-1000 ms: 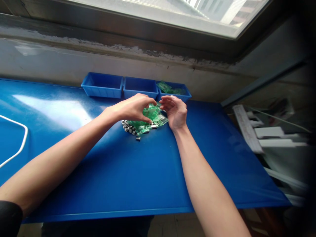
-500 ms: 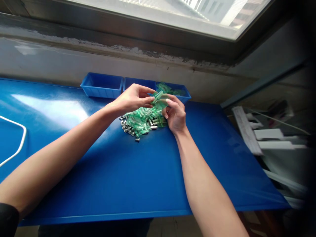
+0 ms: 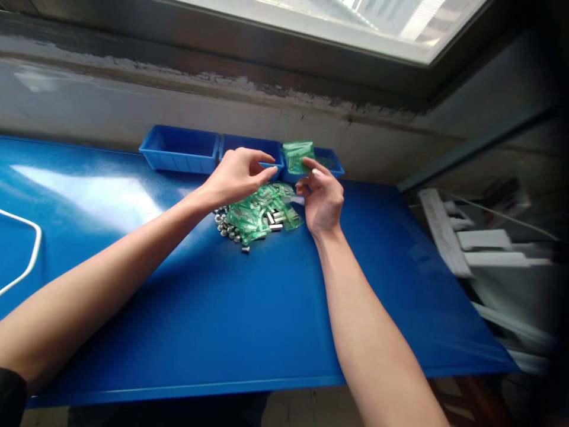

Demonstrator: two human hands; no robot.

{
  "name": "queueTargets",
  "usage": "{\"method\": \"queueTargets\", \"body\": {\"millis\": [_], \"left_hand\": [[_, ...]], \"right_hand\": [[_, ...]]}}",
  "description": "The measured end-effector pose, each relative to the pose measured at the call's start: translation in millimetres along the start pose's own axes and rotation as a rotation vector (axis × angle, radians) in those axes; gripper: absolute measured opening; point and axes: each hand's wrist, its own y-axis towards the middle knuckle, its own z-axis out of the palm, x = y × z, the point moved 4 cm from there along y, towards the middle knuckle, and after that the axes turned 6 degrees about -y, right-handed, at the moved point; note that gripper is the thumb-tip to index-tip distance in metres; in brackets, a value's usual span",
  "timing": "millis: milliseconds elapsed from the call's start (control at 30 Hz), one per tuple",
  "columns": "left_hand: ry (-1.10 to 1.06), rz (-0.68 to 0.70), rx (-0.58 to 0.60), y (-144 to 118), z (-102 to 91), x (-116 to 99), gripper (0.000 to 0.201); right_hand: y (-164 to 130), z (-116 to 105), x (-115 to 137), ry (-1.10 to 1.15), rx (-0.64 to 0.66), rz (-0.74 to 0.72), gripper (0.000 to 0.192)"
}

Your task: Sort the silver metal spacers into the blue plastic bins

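Observation:
My left hand (image 3: 240, 173) hovers over the left side of the pile, thumb and forefinger apart with nothing between them. A small green clear plastic packet (image 3: 297, 155) with thin pieces inside is at the fingertips of my right hand (image 3: 323, 194), pinched near its lower right corner. Behind the packet is the right blue bin (image 3: 331, 166). Below my hands lies a pile of similar green packets (image 3: 249, 214), mixed with silvery screws (image 3: 226, 228) and short metal bars (image 3: 275, 227). One loose screw (image 3: 245, 249) lies in front of the pile.
Two more blue bins stand along the wall: a left one (image 3: 178, 160) and a middle one (image 3: 226, 142), partly behind my left hand. A bent white rod (image 3: 33, 252) lies on the blue table (image 3: 249, 332) at the far left. White frame parts (image 3: 489, 249) stand beyond the right edge.
My hands have moved apart. The left has let go of the green packet, while my right hand has brought it up in front of the right bin.

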Motion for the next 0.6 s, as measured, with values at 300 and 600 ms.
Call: {"method": "queueTargets", "body": {"millis": [300, 600], "left_hand": [[0.379, 0.469, 0.424, -13, 23.8, -8, 0.04], [0.453, 0.483, 0.469, -15, 33.9, -3, 0.024]], "right_hand": [[6, -4, -8, -0.084, 0.06, 0.035, 0.065], [8, -12, -9, -0.237, -0.018, -0.081, 0.059]]}}
